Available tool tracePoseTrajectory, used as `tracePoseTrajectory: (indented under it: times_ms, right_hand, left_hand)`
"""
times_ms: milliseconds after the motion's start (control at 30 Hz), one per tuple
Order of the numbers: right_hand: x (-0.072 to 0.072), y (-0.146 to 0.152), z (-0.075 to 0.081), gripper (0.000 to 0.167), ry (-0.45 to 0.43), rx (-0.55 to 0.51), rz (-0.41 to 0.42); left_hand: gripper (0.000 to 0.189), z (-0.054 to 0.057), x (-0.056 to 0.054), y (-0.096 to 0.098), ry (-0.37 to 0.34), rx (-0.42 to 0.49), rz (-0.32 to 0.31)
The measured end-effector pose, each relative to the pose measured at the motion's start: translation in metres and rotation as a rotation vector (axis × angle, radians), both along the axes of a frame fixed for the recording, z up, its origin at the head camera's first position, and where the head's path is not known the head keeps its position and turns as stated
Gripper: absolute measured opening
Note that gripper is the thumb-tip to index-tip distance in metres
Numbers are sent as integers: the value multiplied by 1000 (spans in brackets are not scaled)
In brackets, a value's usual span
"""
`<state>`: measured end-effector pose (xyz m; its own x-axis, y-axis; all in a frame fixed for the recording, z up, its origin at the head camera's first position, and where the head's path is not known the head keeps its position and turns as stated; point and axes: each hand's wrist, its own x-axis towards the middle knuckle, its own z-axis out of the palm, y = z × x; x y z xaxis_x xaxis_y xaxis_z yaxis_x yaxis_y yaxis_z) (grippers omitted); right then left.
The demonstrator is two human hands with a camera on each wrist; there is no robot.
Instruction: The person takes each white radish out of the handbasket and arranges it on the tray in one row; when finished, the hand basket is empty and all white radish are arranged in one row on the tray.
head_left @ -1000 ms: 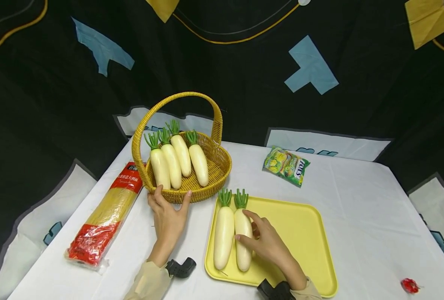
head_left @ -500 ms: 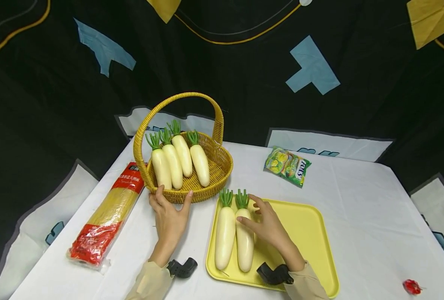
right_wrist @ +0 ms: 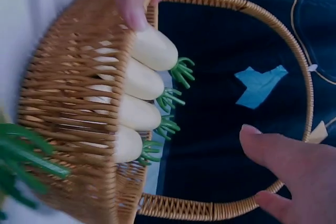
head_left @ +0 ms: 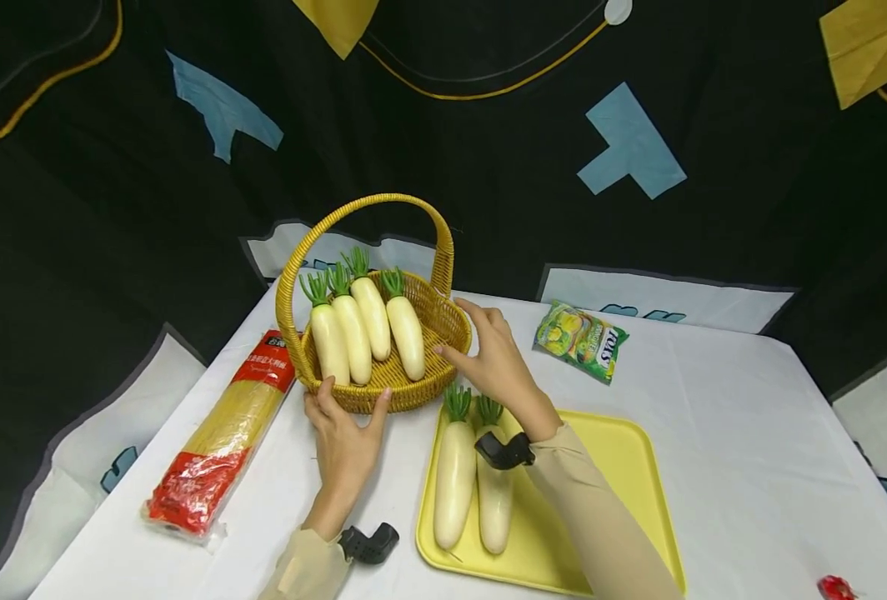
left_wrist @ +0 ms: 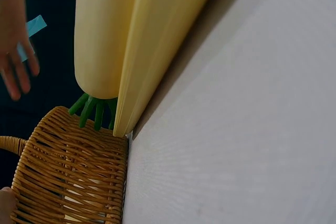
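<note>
A wicker basket with a tall arched handle holds several white radishes with green tops. At its front rim is my left hand, gripping the edge with thumb and fingers spread apart. My right hand hovers over the basket's right side, fingers extended by the far right rim and thumb toward the inside; it holds nothing. Two more white radishes lie side by side on a yellow tray. My right wrist and its black camera partly cover the right one.
A red-and-yellow pack of spaghetti lies left of the basket. Behind the tray is a green snack bag. A small red item sits at the lower right, partly cut off. A black curtain hangs behind the table.
My right hand has left the right-hand radish on the tray and moved up and left to the basket's right side. My left hand stays on the front rim.
</note>
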<state>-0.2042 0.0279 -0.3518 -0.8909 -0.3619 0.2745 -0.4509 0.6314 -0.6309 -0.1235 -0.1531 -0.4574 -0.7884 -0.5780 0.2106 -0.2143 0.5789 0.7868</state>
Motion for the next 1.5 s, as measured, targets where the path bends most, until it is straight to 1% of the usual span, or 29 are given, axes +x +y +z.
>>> tracePoseTrajectory:
  times_ms: [67, 133, 333, 600, 700, 833, 1000, 1333, 1433, 1500]
  right_hand:
    - [-9, -9, 4, 68, 19, 14, 36]
    - [-18, -19, 6, 67, 14, 24, 67]
    - [-42, -46, 7, 69, -66, 59, 139]
    - [-64, -66, -6, 71, -146, 182, 158]
    - [-70, -69, -11, 71, -172, 195, 170]
    - [-75, -73, -18, 71, -215, 188, 182]
    - [-76, -80, -26, 76, -273, 202, 186]
    - [-77, -85, -46, 86, -312, 207, 192]
    - [-78, -86, -48, 88, -303, 222, 184]
    - [-79, -86, -49, 88, -311, 236, 174]
  left_hand:
    - [87, 0, 1, 0, -4, -1, -5]
    - [87, -1, 1, 0, -8, -7, -12]
    - [87, -1, 1, -1, 2, -21, -8]
    - [86, -2, 1, -2, 6, -32, -8]
    - [86, 0, 1, -2, -2, -30, -10]
    - [86, 1, 2, -1, -2, -26, -15]
    - [86, 1, 2, -2, -5, -31, -7]
    - [87, -1, 5, -2, -21, -24, -6]
    - [86, -1, 3, -2, -10, -27, -4]
    - [86, -1, 2, -2, -7, -29, -1]
